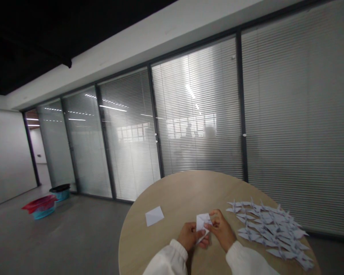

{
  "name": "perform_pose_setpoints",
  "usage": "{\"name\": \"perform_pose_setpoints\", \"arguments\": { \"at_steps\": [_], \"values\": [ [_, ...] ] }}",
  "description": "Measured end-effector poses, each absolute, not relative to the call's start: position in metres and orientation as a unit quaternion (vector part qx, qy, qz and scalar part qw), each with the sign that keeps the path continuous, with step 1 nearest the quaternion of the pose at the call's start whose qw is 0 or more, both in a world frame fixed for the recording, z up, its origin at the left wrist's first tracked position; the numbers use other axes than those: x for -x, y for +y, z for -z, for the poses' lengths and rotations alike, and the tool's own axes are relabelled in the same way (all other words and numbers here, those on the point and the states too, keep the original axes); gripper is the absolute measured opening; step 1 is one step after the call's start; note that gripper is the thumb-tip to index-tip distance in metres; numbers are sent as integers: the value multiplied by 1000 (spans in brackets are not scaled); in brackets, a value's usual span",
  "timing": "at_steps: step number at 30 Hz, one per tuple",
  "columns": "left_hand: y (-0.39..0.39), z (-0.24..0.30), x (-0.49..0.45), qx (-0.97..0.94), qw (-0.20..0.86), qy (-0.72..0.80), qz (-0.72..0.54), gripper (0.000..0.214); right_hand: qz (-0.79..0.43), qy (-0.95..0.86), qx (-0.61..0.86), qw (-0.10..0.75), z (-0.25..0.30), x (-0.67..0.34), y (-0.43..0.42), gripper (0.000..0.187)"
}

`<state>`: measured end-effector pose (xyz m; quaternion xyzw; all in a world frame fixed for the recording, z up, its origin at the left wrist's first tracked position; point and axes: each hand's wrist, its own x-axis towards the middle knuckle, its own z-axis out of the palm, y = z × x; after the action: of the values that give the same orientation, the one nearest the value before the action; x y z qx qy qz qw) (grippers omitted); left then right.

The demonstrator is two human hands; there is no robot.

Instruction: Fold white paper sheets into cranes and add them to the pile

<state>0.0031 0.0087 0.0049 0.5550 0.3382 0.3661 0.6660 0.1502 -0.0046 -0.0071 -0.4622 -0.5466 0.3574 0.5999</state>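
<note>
A partly folded sheet of white paper (202, 220) is held up over the round table, with crease lines across its face. My left hand (189, 235) grips its lower left part, thumb in front and fingers behind. On the right side, my right hand (221, 229) pinches the paper near its edge, the thumb pressed on the front. To the left on the tabletop lies a flat white square of paper (154, 216). Many folded paper cranes (268, 225) are laid out in rows at the right of the table.
The round wooden table (143, 252) has a curved edge. Beyond it runs a glass partition with blinds (200, 107). On the grey floor at the left stand a blue tub with red cloth or plastic (41, 206) and another with a black covering (60, 191).
</note>
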Motion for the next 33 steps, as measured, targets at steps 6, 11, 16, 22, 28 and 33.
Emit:
{"name": "perform_pose_setpoints", "arguments": {
  "at_steps": [6, 11, 16, 22, 28, 33],
  "values": [
    [8, -5, -2, -576, 660, 321, -360, 45, -379, -545, 431, 612, 0, -145, -10, 37],
    [7, -4, -2, -597, 658, 314, -334, 42, -417, -557, 385, 606, -3, -143, -14, 43],
    [6, -2, -2, -604, 666, 317, -303, 42, -401, -564, 421, 587, 4, -146, -10, 37],
    [16, -3, -1, -576, 611, 375, -394, 37, -392, -553, 432, 595, 0, -150, -10, 33],
    [23, -12, 3, -544, 543, 388, -509, 35, -412, -548, 391, 613, -11, -149, -18, 33],
    [23, -15, 4, -523, 536, 366, -553, 35, -452, -548, 377, 594, -7, -147, -15, 37]
  ]
}}
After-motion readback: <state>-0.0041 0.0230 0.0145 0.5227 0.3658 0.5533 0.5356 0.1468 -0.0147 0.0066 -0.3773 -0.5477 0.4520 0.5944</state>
